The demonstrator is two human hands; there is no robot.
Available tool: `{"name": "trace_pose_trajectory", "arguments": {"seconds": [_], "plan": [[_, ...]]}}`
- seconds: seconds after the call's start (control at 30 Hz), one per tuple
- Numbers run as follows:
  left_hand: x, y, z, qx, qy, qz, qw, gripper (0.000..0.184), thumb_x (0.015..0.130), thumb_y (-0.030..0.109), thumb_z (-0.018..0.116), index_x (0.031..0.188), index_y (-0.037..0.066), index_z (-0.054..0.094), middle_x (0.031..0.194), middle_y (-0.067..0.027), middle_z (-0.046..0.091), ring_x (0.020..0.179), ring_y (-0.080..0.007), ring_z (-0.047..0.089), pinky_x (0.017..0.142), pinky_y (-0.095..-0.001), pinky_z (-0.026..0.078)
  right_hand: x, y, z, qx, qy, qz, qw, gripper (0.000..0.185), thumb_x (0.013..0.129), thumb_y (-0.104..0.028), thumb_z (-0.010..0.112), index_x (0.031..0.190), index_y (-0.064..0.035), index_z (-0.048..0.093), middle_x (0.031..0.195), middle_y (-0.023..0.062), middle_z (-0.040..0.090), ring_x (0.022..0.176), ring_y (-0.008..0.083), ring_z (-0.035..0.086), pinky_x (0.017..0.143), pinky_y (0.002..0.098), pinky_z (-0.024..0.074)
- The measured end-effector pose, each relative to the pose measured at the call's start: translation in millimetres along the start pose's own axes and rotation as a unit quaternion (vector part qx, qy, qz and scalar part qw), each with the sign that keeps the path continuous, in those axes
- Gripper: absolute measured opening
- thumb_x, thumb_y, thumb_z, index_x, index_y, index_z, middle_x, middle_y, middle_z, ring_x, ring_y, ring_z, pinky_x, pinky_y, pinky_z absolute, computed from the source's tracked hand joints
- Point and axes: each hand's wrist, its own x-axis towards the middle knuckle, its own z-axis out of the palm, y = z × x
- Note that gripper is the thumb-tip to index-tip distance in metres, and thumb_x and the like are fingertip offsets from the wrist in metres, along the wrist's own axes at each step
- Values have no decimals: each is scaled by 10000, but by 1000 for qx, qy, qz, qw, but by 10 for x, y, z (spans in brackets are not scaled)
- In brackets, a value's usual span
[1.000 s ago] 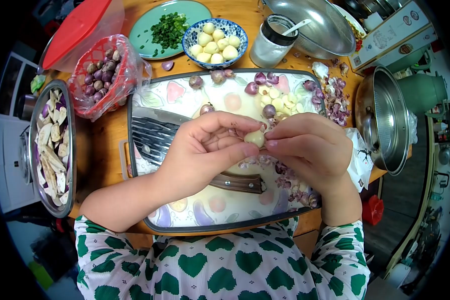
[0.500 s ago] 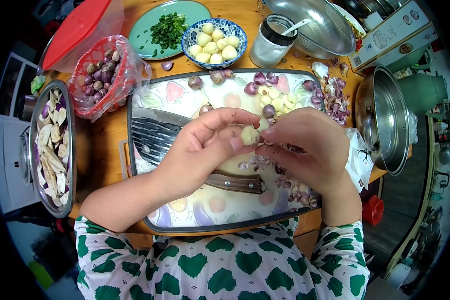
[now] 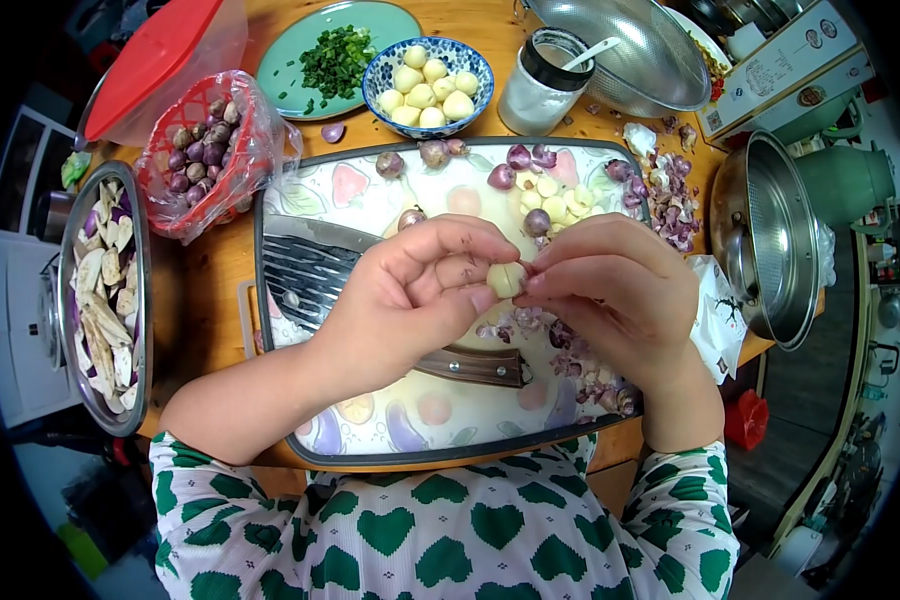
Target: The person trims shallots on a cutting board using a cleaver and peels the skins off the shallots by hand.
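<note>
Green plate [image 3: 275, 78] holds chopped greens [image 3: 336, 62], back of wooden tbl [image 3: 202, 320]. Jar [image 3: 533, 102] w/ white contents stands nr metal colander [image 3: 635, 62]; white handle [image 3: 594, 53] sticks out. Box [image 3: 785, 70] far R, nr steel pan [image 3: 790, 235]. Oval dish [image 3: 144, 300], L, holds cut veg pcs [image 3: 105, 290].

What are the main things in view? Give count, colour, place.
Held bulb: 1, cream, centre
Cutting board: 1, patterned white, centre
Knife: 1, brown handle, on board
Loose skins: many, purple, right
Bowl: 1, blue and white, top
Plate: 1, green, top left
Jar: 1, clear, beside bowl
Strainer: 1, silver, top right
Basin: 1, silver, right
Basket: 1, red, upper left
Eggplant pieces: many, purple and white, left
Left hand: 1, bare, centre
Right hand: 1, bare, centre
</note>
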Motion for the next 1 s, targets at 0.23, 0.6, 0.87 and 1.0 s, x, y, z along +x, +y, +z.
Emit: {"name": "trace_pose_trajectory", "arguments": {"seconds": [0.23, 0.6, 0.87, 1.0], "plan": [[15, -32, -14, 20, -27, 44, 998, 279, 913, -105, 517, 1176, -29, 568, 1267, -99, 487, 1165, -171, 576, 1028, -321, 455, 5, -10, -13, -13, 5, -24, 1000, 243, 666, -63, 821, 888, -79, 724, 851, 49, 676, 726, 223, 669, 607, 311, 533], [2, 47, -4, 53, -16, 14, 998, 304, 895, -119, 525, 1174, -14, 580, 1245, -92, 502, 1095, -125, 582, 970, -284, 466, 7, -27, -37, 19, -45, 25, 998, 260, 676, -33, 807, 902, -63, 683, 919, 69, 663, 792, 247, 652, 654, 334, 531], [-1, 93, 82, 47, 30, -18, 998, 383, 888, -115, 535, 1254, -1, 538, 1107, -44, 588, 828, -25, 524, 737, -182, 438, 19, -47, 12, 13, -23, 1, 1000, 196, 680, -24, 798, 835, -48, 681, 987, 87, 685, 901, 245, 679, 738, 326, 553], [8, 93, 77, 49, 29, -19, 998, 380, 884, -114, 541, 1250, -10, 534, 1103, -40, 583, 826, -16, 517, 722, -171, 430, -19, 11, -19, 21, -21, -33, 999, 178, 677, -20, 780, 823, -48, 681, 942, 79, 699, 837, 248, 690, 707, 328, 562]]}}
